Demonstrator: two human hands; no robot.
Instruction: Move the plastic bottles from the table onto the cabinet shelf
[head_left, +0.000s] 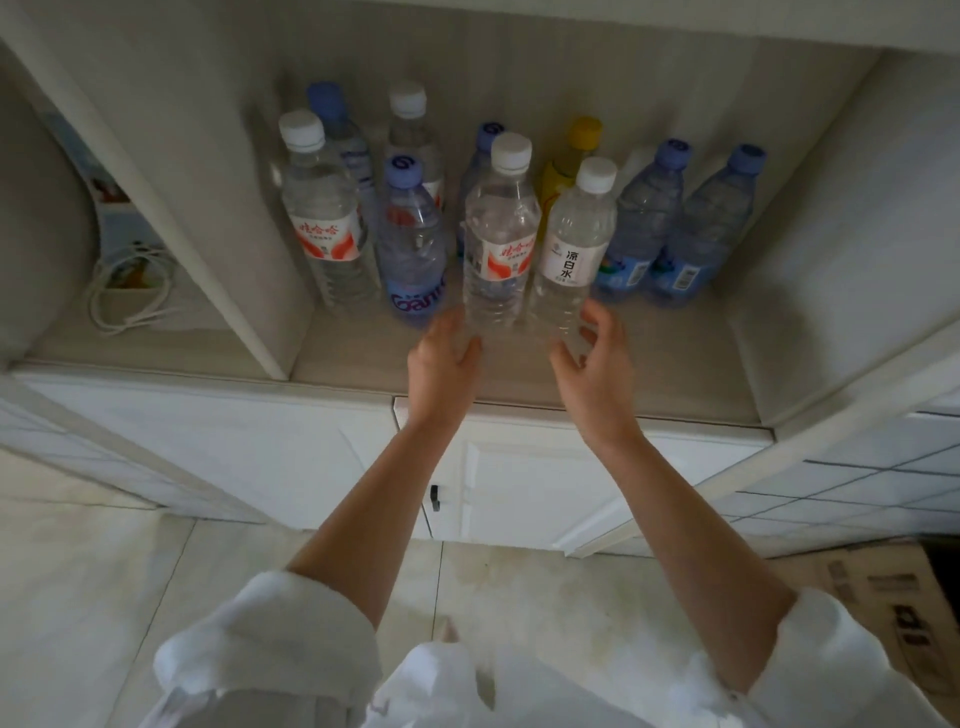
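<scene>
Now both front bottles (500, 234) (571, 249) stand upright, caps up, on the shelf (675, 358).

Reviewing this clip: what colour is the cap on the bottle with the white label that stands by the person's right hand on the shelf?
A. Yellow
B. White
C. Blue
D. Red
B. The white-label bottle next to the right hand has a white cap; the only yellow cap sits on the yellow bottle behind it, and the blue caps are on other bottles further along the shelf.
</scene>
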